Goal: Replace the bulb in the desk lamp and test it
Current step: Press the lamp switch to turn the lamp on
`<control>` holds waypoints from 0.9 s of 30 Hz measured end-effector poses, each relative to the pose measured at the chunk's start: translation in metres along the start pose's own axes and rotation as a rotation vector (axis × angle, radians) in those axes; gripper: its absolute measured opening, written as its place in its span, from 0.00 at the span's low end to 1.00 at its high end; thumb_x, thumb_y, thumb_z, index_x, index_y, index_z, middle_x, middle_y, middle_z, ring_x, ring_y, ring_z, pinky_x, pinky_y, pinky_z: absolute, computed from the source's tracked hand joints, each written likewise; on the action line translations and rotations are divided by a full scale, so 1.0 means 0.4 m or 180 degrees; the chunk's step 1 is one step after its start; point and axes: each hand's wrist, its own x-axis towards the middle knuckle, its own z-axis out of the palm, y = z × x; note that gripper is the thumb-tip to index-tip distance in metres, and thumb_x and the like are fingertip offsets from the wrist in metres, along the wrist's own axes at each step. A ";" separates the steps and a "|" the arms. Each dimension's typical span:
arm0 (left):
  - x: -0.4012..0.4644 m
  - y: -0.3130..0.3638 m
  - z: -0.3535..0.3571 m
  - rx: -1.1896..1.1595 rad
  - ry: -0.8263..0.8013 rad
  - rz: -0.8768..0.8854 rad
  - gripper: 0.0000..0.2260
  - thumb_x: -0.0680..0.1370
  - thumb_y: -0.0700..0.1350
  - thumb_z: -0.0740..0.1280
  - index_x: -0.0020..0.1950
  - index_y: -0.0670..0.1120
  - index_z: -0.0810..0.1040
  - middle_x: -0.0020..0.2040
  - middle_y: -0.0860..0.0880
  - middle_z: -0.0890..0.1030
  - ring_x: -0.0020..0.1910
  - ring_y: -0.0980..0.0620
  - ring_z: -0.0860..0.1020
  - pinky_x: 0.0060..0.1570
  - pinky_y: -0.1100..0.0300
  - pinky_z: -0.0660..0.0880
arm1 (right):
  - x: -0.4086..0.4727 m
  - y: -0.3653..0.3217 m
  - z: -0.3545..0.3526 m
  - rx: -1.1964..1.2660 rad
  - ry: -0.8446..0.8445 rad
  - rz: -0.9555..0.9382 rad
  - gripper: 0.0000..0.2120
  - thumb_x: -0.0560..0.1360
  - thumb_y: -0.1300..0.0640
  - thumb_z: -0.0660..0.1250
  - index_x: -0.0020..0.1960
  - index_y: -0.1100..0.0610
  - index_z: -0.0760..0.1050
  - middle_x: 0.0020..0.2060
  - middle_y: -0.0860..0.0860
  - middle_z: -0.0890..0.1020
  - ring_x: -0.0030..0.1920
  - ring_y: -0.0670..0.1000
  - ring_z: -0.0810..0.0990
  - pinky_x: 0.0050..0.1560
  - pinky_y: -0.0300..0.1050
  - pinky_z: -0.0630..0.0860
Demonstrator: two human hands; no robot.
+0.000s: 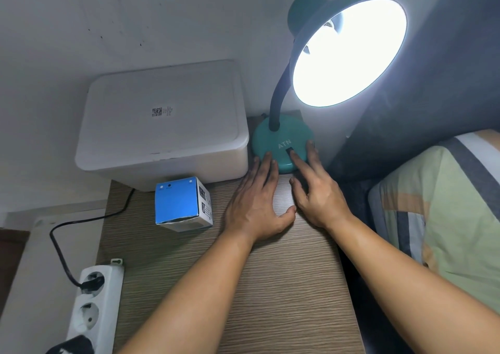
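Two spread hands on the table, left hand (257, 204) flat against the lamp base (281, 142), right hand (316, 191) fingertip on its switch (290, 151), lit shade (349, 53) above, box (181, 204) left of them.

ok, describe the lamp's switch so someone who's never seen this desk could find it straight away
Start at the lit teal desk lamp at the back right of the wooden table and follow its bent neck down to the round teal base. The switch is the small dark rectangle just below the white letters ATN, with the right hand index fingertip on it. It is the only dark patch on the base.
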 end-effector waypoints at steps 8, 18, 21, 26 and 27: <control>0.000 -0.001 0.002 -0.0056 -0.0030 -0.0013 0.44 0.74 0.65 0.62 0.82 0.44 0.50 0.83 0.46 0.48 0.82 0.48 0.46 0.75 0.61 0.39 | -0.002 -0.004 -0.003 -0.0040 0.0016 -0.0055 0.29 0.80 0.54 0.63 0.78 0.45 0.60 0.78 0.52 0.59 0.76 0.54 0.60 0.69 0.54 0.70; 0.002 -0.004 0.002 -0.0055 -0.0004 -0.0026 0.44 0.74 0.66 0.61 0.82 0.45 0.51 0.83 0.46 0.49 0.82 0.49 0.46 0.73 0.63 0.36 | 0.022 0.004 -0.014 -0.0405 -0.0175 -0.0096 0.30 0.78 0.53 0.64 0.77 0.46 0.60 0.78 0.57 0.58 0.76 0.61 0.60 0.70 0.58 0.68; 0.001 -0.005 0.003 -0.0059 -0.0009 -0.0032 0.44 0.74 0.66 0.61 0.82 0.45 0.50 0.83 0.47 0.48 0.82 0.49 0.46 0.73 0.63 0.37 | 0.027 -0.004 -0.024 -0.0519 -0.0214 -0.0070 0.29 0.77 0.51 0.64 0.77 0.46 0.61 0.76 0.58 0.61 0.73 0.62 0.62 0.67 0.60 0.71; 0.002 -0.004 0.003 -0.0087 -0.0001 -0.0024 0.44 0.74 0.66 0.61 0.82 0.45 0.50 0.83 0.47 0.48 0.82 0.49 0.46 0.73 0.63 0.37 | 0.029 -0.018 -0.029 -0.0565 -0.0186 -0.0009 0.31 0.76 0.53 0.65 0.77 0.47 0.61 0.75 0.57 0.61 0.72 0.60 0.63 0.66 0.57 0.71; 0.001 -0.003 0.002 -0.0091 -0.0009 -0.0026 0.44 0.74 0.66 0.61 0.82 0.45 0.50 0.83 0.47 0.48 0.82 0.49 0.46 0.74 0.63 0.37 | 0.027 -0.021 -0.026 -0.0528 -0.0167 0.0007 0.31 0.75 0.54 0.65 0.77 0.48 0.62 0.75 0.57 0.61 0.72 0.60 0.63 0.66 0.56 0.70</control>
